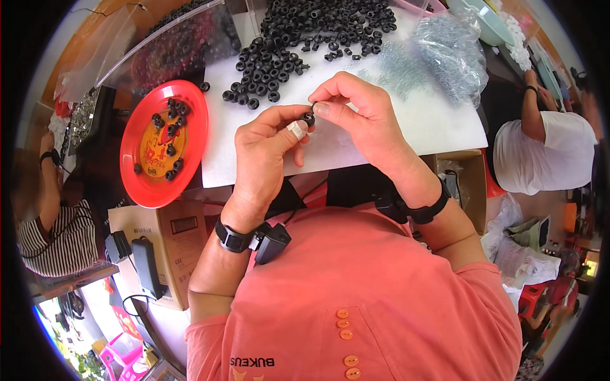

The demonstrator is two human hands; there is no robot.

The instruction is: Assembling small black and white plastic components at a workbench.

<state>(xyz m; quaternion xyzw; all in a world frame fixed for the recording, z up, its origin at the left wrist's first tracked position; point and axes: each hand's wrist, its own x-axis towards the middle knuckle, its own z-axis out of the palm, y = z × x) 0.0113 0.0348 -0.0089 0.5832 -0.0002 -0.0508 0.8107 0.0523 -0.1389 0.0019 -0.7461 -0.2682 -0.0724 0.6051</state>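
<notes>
Over the white sheet (438,130), left fingers (283,114) clamp a black part (309,119); right fingers (335,114) pinch together, anything between them hidden.

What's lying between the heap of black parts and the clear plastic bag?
Between the heap of black parts and the clear plastic bag, a loose spread of grey pieces shows in the head view, too small to identify.

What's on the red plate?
Small black parts lie scattered on the red plate, some over its yellow printed centre. The plate surface directly beneath each part is covered and can't be seen.
</notes>
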